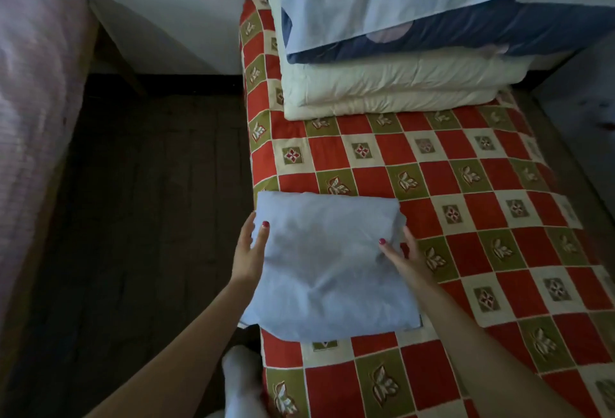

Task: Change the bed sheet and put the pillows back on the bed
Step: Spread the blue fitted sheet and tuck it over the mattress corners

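Left-hand fingers (266, 229) lie flat on the left edge of the folded sheet (327, 268), thumb on top, the rest along the side; whether they curl under the cloth cannot be told; left hand (250, 251) pressed against the sheet's side, not clenched; right-hand fingers (386, 246) extended, thumb on top of the sheet's right edge, other fingers down beside it on the cover; right hand (407, 258) also unclenched, a light two-sided hold rather than a closed grasp; red polish on the nails; both forearms bare, reaching in from the bottom of the view.

Folded sheet is pale blue, roughly square, lying on the near-left part of the bed (466, 218), its left edge hanging just past the mattress side; bed covered in a checked cover (499, 168) of red, olive and cream squares with leaf and flower motifs; at the far end a stack sits on the cover: folded cream quilt (382, 88) at the bottom, a pillow (399, 1) in light blue with a dark blue border on top of it.

Dark wooden floor (149, 201) left of the bed; a white-socked foot (239, 384) at the bed's near edge; second bed (36, 101) with pinkish cover at far left; white wall panel behind.
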